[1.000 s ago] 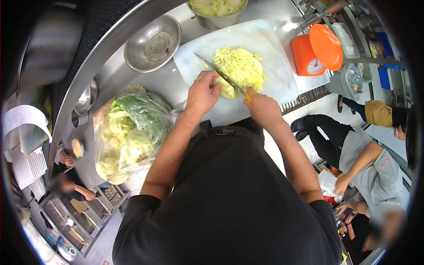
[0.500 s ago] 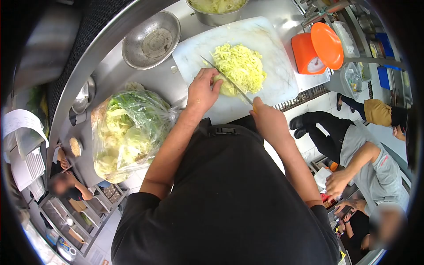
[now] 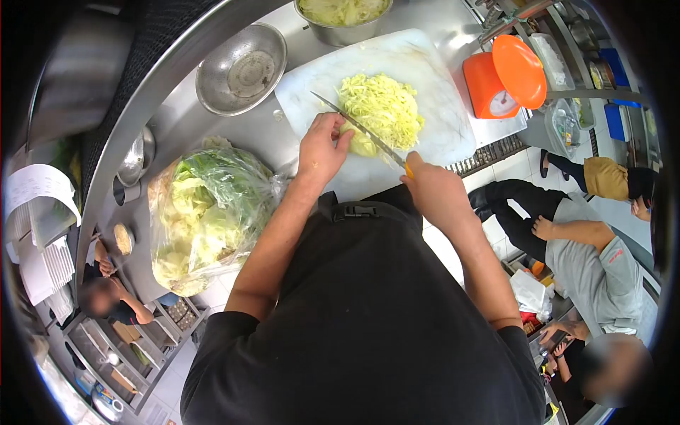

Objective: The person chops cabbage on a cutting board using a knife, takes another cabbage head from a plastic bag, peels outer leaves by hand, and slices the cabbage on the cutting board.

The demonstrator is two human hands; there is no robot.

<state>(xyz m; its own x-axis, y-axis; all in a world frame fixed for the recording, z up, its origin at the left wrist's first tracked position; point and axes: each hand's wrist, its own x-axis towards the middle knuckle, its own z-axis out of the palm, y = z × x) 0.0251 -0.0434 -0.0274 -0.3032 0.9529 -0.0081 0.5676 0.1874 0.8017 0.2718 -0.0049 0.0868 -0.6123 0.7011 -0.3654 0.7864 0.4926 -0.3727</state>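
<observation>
My right hand (image 3: 438, 190) is wrapped round the orange-yellow handle of a long kitchen knife (image 3: 365, 131). Its blade lies slantwise between the shredded lettuce (image 3: 382, 106) and my left hand (image 3: 324, 147). With curled fingers my left hand presses a piece of pale lettuce (image 3: 363, 144) onto the white cutting board (image 3: 446, 92); the blade is close beside those fingertips. The shreds form a loose heap on the far side of the knife. Left of my forearm a clear plastic bag (image 3: 212, 212) bulges with leafy lettuce.
A metal bowl (image 3: 244, 71) stands left of the board, and a metal pot (image 3: 346, 28) holding cut leaves is behind it. An orange scale (image 3: 489, 85) stands at the right. A person in a grey shirt (image 3: 595, 273) is to my right; another person (image 3: 117, 290) is at far left.
The knife has shifted slightly, its tip reaching further to the left. My left hand keeps its hold on the lettuce. The grey-shirted person's arm has moved to their waist.
</observation>
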